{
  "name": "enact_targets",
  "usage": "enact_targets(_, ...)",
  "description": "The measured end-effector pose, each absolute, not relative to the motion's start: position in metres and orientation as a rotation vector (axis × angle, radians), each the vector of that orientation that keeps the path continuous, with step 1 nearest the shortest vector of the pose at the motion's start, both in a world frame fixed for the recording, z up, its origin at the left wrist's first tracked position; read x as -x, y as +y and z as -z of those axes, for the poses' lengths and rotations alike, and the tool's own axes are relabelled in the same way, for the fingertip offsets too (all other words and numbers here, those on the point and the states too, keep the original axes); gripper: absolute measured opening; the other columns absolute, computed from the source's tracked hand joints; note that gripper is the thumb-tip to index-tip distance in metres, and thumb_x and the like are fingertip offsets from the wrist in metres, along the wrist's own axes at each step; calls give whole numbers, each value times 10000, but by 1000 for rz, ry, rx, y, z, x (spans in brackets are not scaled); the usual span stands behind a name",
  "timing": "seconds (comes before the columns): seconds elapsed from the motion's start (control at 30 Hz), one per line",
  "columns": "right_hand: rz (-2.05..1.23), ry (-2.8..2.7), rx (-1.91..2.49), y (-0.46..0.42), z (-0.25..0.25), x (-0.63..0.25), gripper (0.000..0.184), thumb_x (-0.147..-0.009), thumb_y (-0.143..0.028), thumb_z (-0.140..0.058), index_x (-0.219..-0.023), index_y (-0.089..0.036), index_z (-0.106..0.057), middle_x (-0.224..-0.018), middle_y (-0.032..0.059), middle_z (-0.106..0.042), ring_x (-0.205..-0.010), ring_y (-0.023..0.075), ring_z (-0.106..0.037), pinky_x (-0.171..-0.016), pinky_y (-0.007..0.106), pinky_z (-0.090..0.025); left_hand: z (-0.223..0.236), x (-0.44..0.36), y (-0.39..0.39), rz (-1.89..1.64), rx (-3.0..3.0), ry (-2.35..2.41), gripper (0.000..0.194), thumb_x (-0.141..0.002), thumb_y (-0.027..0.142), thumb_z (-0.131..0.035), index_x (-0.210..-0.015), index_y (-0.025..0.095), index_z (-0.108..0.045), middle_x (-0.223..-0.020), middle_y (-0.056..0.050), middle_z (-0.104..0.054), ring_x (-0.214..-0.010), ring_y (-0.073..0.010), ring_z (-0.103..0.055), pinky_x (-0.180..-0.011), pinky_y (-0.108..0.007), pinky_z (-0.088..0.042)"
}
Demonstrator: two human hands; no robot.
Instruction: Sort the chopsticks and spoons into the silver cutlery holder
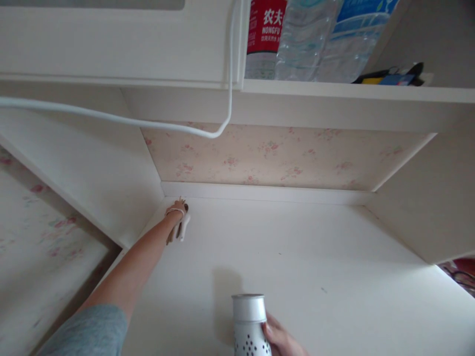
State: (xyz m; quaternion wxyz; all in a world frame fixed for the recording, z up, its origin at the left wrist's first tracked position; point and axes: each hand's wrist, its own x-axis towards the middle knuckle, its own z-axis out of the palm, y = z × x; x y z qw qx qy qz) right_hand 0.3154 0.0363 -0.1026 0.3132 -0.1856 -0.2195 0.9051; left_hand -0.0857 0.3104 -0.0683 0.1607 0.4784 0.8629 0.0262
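My left hand (179, 205) reaches to the far left corner of the white desktop, closed around a small bunch of slim items. A white handle-like piece (185, 228) with a small hole and brown pieces beside it stick out below the hand; their exact kind is too small to tell. In the lower middle, my right hand (279, 336) grips the side of a white metal holder (249, 321), cylinder-shaped with punched holes and a smooth silvery rim. The holder's lower part is cut off by the frame, and its inside is hidden.
Overhead, a white shelf (334, 92) bears water bottles (308, 42) and small dark, yellow and blue items. A white cable (148, 122) hangs across the upper left. Side panels and a back ledge (267, 192) bound the desktop (282, 277); reddish items show at far right.
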Motion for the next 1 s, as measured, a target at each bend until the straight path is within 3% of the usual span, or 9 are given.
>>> enact_targets(0.23,-2378,-617,546,36,102,-315,635,-688,-486,-797,-1199,-156,-615,-1010,115,-710,-911,266,-682,-782,347,-491,63,72,302,26,-1732,2358,402,-941,416,-515,-1251,160,-541,-1194,-105,-612,-1045,-230,-612,-913,-457,-495)
enact_targets(0.43,-2421,-609,506,36,99,-314,617,-685,-482,-799,-1178,-155,-624,-1009,110,-706,-903,264,-681,-804,361,-494,62,59,291,68,-2024,2095,378,-898,533,-494,-1143,269,-610,-1201,-92,-653,-1107,-258,-615,-932,-339,-438)
enact_targets(0.6,-2408,-596,487,36,95,-313,583,-691,-469,-806,-1149,-147,-642,-978,100,-717,-864,229,-681,-748,308,-495,61,63,295,121,-2047,2106,508,-823,606,-543,-1127,203,-606,-1169,-146,-662,-1067,-295,-630,-905,-347,-448)
enact_targets(0.8,-2375,-672,590,36,98,-318,653,-666,-490,-828,-1183,-144,-627,-1099,136,-704,-993,286,-666,-876,383,-474,57,70,302,117,-2054,2113,455,-879,519,-502,-1184,198,-606,-1191,-140,-659,-1100,-273,-619,-934,-334,-433)
enact_targets(1.0,-2348,-715,578,35,100,-319,636,-696,-468,-815,-1208,-143,-623,-1103,132,-701,-997,275,-661,-884,370,-456,54,71,301,17,-1980,2203,434,-980,456,-357,-1140,157,-628,-1181,-142,-655,-1109,-244,-610,-981,-388,-423)
